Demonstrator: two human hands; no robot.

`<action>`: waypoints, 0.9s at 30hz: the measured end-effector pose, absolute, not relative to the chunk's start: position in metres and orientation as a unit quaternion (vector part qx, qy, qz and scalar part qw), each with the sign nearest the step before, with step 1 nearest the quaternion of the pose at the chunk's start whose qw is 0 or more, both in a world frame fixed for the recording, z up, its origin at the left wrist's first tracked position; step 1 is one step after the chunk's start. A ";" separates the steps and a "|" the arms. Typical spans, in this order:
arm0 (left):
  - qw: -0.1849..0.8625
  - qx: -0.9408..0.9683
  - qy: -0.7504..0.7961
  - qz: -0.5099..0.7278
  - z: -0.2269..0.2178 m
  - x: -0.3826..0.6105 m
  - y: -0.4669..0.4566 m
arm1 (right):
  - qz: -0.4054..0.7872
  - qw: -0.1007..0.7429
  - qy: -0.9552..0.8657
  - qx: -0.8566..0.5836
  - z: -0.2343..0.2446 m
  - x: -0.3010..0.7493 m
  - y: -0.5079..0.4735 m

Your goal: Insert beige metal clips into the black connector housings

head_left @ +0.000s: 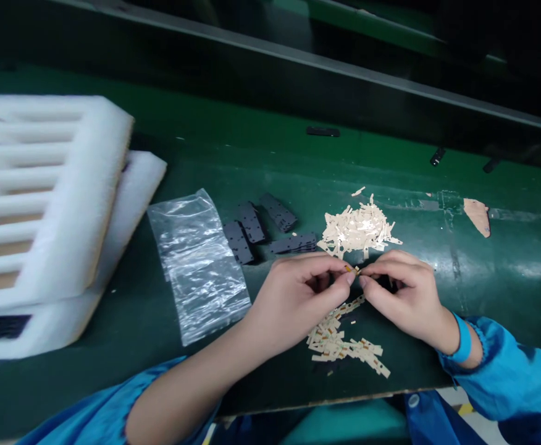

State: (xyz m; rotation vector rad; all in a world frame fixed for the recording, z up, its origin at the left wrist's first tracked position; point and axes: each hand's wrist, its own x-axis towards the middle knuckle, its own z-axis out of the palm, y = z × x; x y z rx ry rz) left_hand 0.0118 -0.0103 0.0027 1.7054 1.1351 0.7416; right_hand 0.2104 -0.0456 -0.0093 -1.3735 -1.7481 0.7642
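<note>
My left hand (293,303) is closed, with thumb and forefinger pinching a small cream strip (356,271) that shows a copper-coloured part. From the other side my right hand (404,296), a blue band on its wrist, pinches at the same strip. Fingertips cover most of it. Just beyond my hands lies a heap of thin cream strips (358,225). Nearer to me, below my fingers, is a looser pile of cream strips with copper-brown patches (335,339). Several dark flat plates (277,212) with small holes lie beyond my left hand, some of them stacked.
A clear plastic bag (201,266) lies flat left of the plates. White slotted foam trays (83,204) are stacked at the left. Small black pieces (323,131) lie toward the back. A tan scrap (477,216) rests on the green table (497,272) at the right.
</note>
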 end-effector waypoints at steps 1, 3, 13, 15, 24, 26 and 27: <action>0.461 0.699 0.456 0.301 0.003 0.012 -0.011 | 0.306 0.384 -0.689 -0.534 -0.009 0.210 -0.046; 0.458 0.711 0.443 0.297 0.003 0.012 -0.011 | 0.321 0.380 -0.688 -0.528 -0.010 0.210 -0.045; 0.417 0.780 0.376 0.275 0.001 0.010 -0.011 | 0.339 0.335 -0.718 -0.508 -0.008 0.211 -0.044; 0.421 0.777 0.374 0.280 0.001 0.009 -0.011 | 0.345 0.339 -0.712 -0.509 -0.008 0.212 -0.043; 0.444 0.750 0.323 0.370 0.007 -0.004 -0.005 | 0.356 0.357 -0.615 -0.606 -0.018 0.226 -0.026; 0.401 0.774 0.312 0.377 0.004 -0.005 -0.003 | 0.521 0.332 -0.562 -0.551 -0.015 0.224 -0.026; 0.375 0.788 0.308 0.378 0.002 -0.005 -0.002 | 0.618 0.310 -0.514 -0.508 -0.013 0.222 -0.027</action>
